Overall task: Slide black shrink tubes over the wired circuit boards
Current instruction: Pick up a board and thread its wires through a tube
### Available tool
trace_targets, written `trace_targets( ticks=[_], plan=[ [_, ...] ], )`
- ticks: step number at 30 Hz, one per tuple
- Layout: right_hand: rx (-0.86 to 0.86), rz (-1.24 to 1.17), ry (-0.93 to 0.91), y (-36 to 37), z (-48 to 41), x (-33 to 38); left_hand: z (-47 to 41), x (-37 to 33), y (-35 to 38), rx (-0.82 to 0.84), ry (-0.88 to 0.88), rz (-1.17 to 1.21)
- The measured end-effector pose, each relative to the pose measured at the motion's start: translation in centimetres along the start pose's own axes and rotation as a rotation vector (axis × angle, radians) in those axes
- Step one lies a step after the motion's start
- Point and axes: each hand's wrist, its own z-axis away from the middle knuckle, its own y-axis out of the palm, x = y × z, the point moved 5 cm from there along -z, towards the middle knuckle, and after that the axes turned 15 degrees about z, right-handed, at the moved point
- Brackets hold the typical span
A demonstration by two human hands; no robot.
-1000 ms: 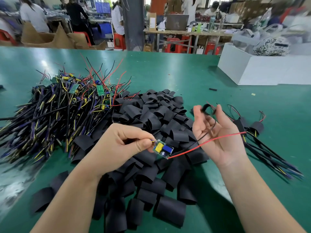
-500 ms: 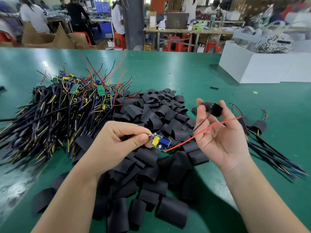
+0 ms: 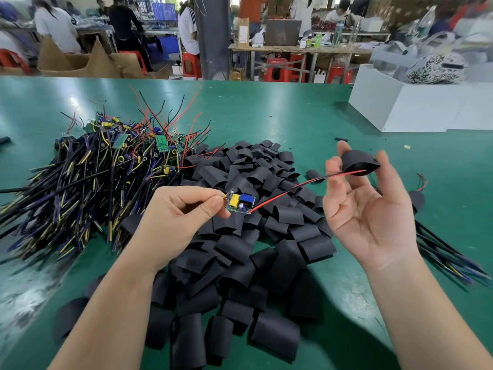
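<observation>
Reaching in from the near edge of the green desk with both bare forearms, above a loose heap of short, flattened black shrink-tube pieces spreading across the near middle. Pinching the left end of a small green circuit board with a yellow and a blue component between thumb and forefinger of the left hand, the other fingers curling into the palm. Holding that board in the air, clear of the heap. Trailing a thin red-and-black wire pair from the board's right end up toward the right. Gripping one opened black shrink tube with the right hand, palm facing the camera, thumb and forefinger squeezing it into an oval, the remaining fingers bending loosely. Taking the wire pair's far tips inside the tube's mouth, the tube sitting well apart from the board.

Sharing the desk, toward the left edge, with a big tangle of bare wired boards on dark, yellow and purple leads, touching the heap. Sharing it too, by the right edge, with a small bunch of dark-leaded boards wearing black sleeves. Facing a white rectangular box at the far right corner.
</observation>
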Motion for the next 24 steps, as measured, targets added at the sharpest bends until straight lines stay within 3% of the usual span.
trace_targets(
  ticks=[7, 12, 16, 24],
  plan=[
    [0.001, 0.044, -0.028, 0.1, 0.1, 0.0, -0.1, 0.0, 0.0, -0.031, -0.012, 0.043],
    [-0.061, 0.325, -0.120, 0.1, 0.0, -0.4, -0.1, 0.6, 0.2, -0.065, -0.029, 0.050],
    [0.018, 0.442, -0.106, 0.8, 0.0, -2.1, 0.0, 0.7, 0.9, -0.058, -0.033, 0.048],
    [-0.046, 0.376, -0.174, 0.0, -0.1, -0.9, -0.1, 0.1, 1.0, -0.086, -0.026, 0.103]
  ],
)
